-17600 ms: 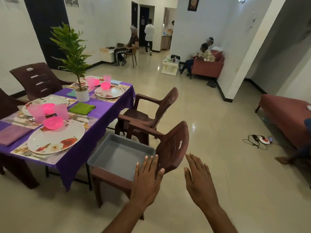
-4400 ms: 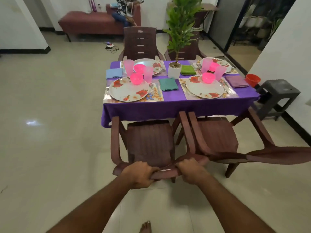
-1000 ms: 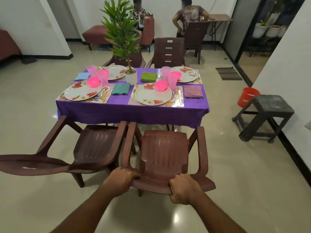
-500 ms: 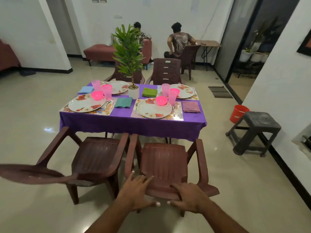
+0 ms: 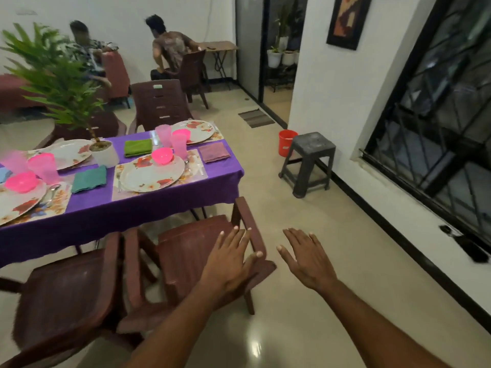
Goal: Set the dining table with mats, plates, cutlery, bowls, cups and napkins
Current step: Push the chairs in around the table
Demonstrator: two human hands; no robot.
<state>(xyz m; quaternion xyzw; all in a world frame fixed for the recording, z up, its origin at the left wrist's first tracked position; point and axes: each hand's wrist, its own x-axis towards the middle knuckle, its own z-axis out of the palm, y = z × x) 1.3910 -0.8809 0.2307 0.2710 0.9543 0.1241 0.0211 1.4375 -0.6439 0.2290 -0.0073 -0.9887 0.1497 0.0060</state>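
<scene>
The dining table under a purple cloth carries floral plates on mats, pink bowls, pink cups and folded napkins. Two brown plastic chairs stand at its near side. My left hand hovers flat with spread fingers over the right-hand chair, near its right armrest. My right hand is held out open above the floor to the right of that chair, holding nothing.
A potted plant stands mid-table. The second near chair is at lower left, another chair beyond the table. A grey stool and red bucket sit by the right wall. Two people sit at the back.
Both hands have let go of the chair's backrest and lifted off with fingers spread. My view has swung right, so the table now lies to the left.
</scene>
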